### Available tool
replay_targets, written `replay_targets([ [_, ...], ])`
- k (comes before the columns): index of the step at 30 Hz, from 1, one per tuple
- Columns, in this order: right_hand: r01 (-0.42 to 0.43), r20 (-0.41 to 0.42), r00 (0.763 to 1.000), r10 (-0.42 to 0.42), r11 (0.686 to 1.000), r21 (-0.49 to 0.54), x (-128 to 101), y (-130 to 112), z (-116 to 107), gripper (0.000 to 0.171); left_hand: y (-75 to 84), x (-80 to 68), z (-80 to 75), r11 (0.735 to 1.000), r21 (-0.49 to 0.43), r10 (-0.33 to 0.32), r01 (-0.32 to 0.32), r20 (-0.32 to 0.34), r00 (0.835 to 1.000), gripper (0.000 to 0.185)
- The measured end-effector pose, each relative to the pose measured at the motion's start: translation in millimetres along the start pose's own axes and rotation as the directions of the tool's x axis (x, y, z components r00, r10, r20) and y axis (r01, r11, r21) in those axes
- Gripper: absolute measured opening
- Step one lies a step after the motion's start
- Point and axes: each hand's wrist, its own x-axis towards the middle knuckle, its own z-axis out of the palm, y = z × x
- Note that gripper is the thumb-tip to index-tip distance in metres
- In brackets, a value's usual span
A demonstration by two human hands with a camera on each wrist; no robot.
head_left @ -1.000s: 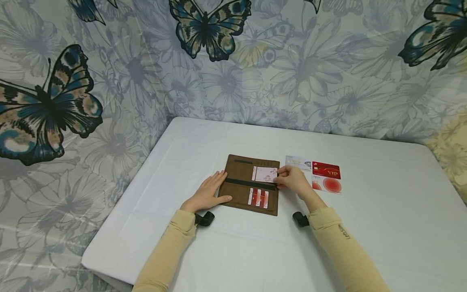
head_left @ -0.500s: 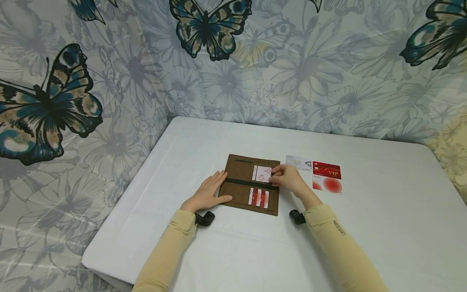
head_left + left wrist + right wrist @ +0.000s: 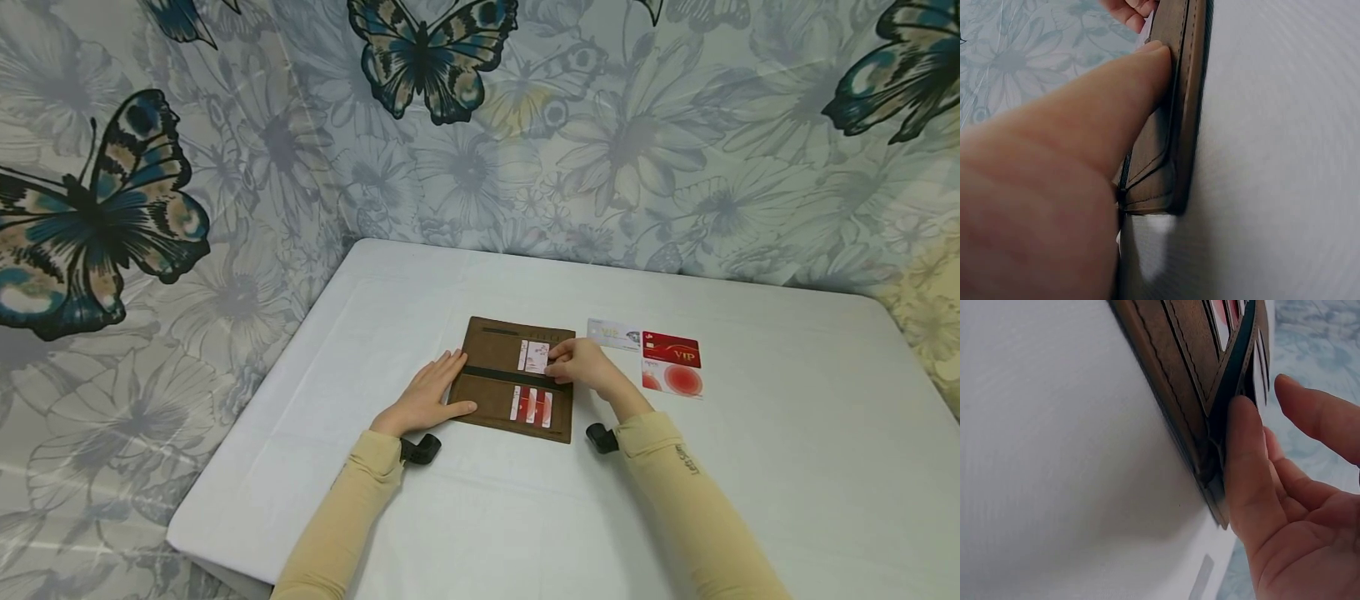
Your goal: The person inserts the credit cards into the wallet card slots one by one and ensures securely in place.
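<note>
**Wallet open flat, card going into the top slot**

Wallet [image 3: 516,379], brown, lies open in the middle of the frame on the white table [image 3: 787,467]. Left hand [image 3: 426,402] rests flat on its left edge, fingers straight. Right hand [image 3: 587,370] pinches a pale floral card [image 3: 536,357] at the upper slots. Three loose cards [image 3: 670,362] lie just right of the wallet, a red VIP card [image 3: 672,351] among them.

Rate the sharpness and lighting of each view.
Head view: evenly lit, sharp, faint shadows under the flat brown leather wallet. Left wrist view: left hand fills the frame, blurred; wallet edge sharper. Right wrist view: right hand soft, wallet shadowed beneath.
</note>
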Motion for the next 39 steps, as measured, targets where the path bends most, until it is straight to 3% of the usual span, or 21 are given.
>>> replay_targets([
  [13, -0.003, 0.028, 1.000, 0.005, 0.998, -0.063, 2.2, -1.6, 5.1, 0.032, -1.9, 0.6, 1.0, 1.000, 0.001, 0.009, -0.009, -0.003, 1.000, 0.084],
  [25, 0.078, 0.077, 0.995, -0.071, 0.991, -0.104, 3.9, 0.0, 5.9, 0.034, 0.5, 0.1, -0.3, 0.999, -0.003, 0.033, -0.033, -0.027, 0.999, 0.084],
  [39, 0.109, 0.123, 0.987, -0.100, 0.991, -0.073, 1.2, -0.7, 4.4, 0.037, -0.1, 0.9, -0.3, 1.000, 0.000, 0.016, -0.016, -0.011, 1.000, 0.085],
])
